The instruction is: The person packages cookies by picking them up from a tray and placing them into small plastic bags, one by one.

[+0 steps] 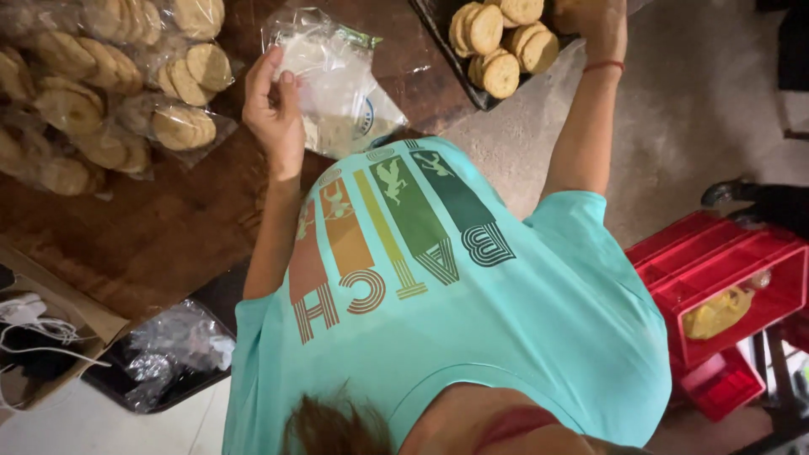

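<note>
My left hand [274, 109] is raised over the brown wooden table [168, 236] and pinches the edge of a clear plastic bag [333, 84] between thumb and fingers. My right hand [594, 21], with a red string on its wrist, reaches to the dark tray [442, 34] at the top and rests beside the round tan cookies [501, 42] stacked on it. The top edge of the frame cuts off its fingers, so its grip is hidden. My turquoise shirt with coloured stripes fills the lower middle.
Several clear bags packed with cookies [101, 93] lie piled on the table's left. A cardboard box with white cables [34, 337] and a dark tray of crumpled plastic [168, 354] sit lower left. Red plastic crates [725, 286] stand on the floor at right.
</note>
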